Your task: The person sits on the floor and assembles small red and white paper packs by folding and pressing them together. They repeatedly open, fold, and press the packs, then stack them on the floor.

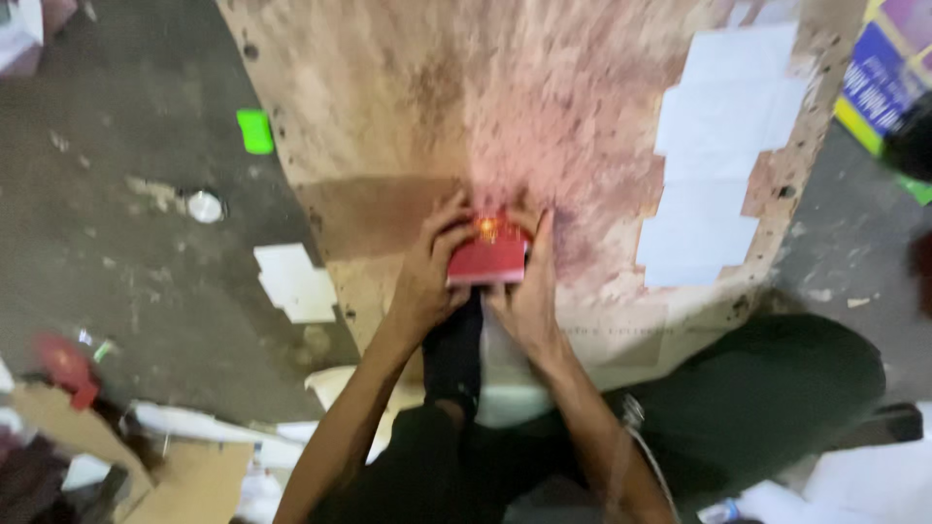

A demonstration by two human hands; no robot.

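Note:
A small red book-like block with a gold mark on its cover lies at the near edge of a stained wooden board. My left hand grips its left side, fingers curled over the top edge. On the other side, my right hand presses against its right edge with the fingers upright. Both forearms reach up from the bottom of the view. The picture is blurred.
Overlapping white sheets lie on the board's right part. On the grey floor to the left are a green block, a round metal lid, white paper, a red object and cardboard. My dark-trousered leg is at right.

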